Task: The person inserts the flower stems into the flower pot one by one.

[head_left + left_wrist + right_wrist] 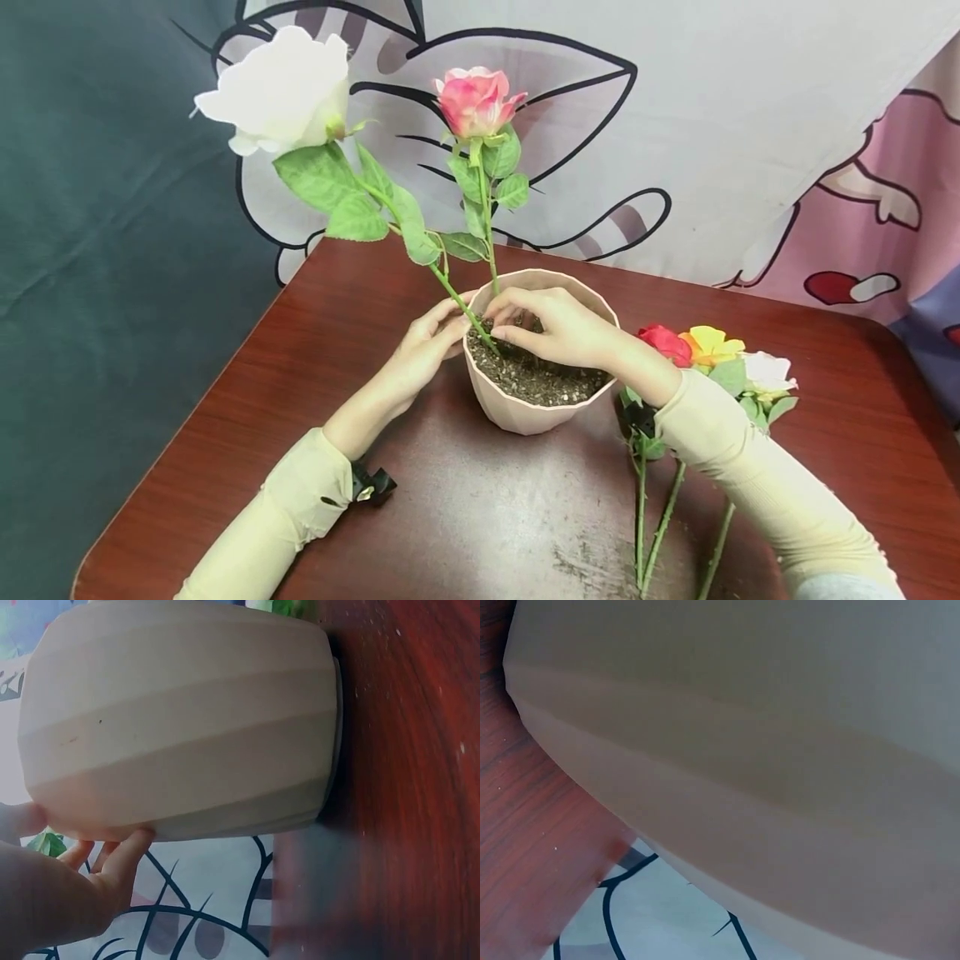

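A pale pink, faceted flower pot (525,417) holds dark soil (558,383). In it stand a large white artificial rose (281,92), leaning left, and a more upright pink rose (477,104). At the pot's left side my left hand (420,350) grips it, thumb by the rim and fingers on the outer wall; the left wrist view shows the fingertips (139,838) against the wall. My right hand (558,329) reaches over the right rim into the pot. Its thumb and fingers are bent loosely just above the soil, right beside the white rose's stem (457,297).
Right of the pot lie a red rose (663,343), a yellow rose (712,343) and a smaller white rose (767,372), stems toward the near edge, partly under my right forearm. A cartoon-print cloth (697,167) hangs behind the reddish-brown table (262,350).
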A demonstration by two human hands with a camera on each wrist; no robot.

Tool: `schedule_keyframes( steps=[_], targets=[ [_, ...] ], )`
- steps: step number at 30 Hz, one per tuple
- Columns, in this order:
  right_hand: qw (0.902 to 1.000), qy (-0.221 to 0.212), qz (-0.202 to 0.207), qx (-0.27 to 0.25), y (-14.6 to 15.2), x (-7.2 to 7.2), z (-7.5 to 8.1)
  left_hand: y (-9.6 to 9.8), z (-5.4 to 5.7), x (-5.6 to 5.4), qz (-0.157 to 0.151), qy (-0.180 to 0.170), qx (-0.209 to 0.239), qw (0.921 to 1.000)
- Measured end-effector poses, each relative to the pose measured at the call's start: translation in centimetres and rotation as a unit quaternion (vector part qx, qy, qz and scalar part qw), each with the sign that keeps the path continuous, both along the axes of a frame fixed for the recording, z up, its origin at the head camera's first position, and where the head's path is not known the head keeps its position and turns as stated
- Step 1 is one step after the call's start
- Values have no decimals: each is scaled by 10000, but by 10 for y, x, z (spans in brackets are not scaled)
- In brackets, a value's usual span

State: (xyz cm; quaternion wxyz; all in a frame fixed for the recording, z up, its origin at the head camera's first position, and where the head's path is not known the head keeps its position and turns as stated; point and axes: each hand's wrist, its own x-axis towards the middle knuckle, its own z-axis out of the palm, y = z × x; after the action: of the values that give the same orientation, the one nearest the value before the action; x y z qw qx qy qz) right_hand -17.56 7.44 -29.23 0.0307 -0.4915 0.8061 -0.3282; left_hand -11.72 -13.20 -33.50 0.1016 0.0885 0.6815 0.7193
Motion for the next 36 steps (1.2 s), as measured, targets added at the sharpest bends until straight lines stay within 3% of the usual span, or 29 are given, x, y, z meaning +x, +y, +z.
schedule_keyframes(
  steps=[5, 10, 15, 20, 25, 32, 36],
  targets=[
    [9957, 431, -410, -710, 10, 3, 7, 2, 1, 0, 90, -76, -18, 9999],
    [9795, 536, -1120, -1588, 41, 17, 19, 4, 1, -1, 184, -125, -146, 9996],
    [9670, 544, -1811, -1709, 85, 38, 24, 3, 2, -3, 248, 5, -447, 9987],
    [9521, 158, -2592, -1611, 133, 64, 6, 4, 2, -5, 252, 85, -512, 9983],
    [9470, -126, -2985, -1181, 170, 90, -16, 4, 1, -7, 200, 76, -405, 9989],
    [9261, -569, -3674, -637, 187, 118, -46, 2, 2, -8, 193, 42, -309, 9993],
    [9306, -621, -3587, -385, 187, 126, -61, 2, 2, -8, 184, 11, -287, 9994]
  ],
)
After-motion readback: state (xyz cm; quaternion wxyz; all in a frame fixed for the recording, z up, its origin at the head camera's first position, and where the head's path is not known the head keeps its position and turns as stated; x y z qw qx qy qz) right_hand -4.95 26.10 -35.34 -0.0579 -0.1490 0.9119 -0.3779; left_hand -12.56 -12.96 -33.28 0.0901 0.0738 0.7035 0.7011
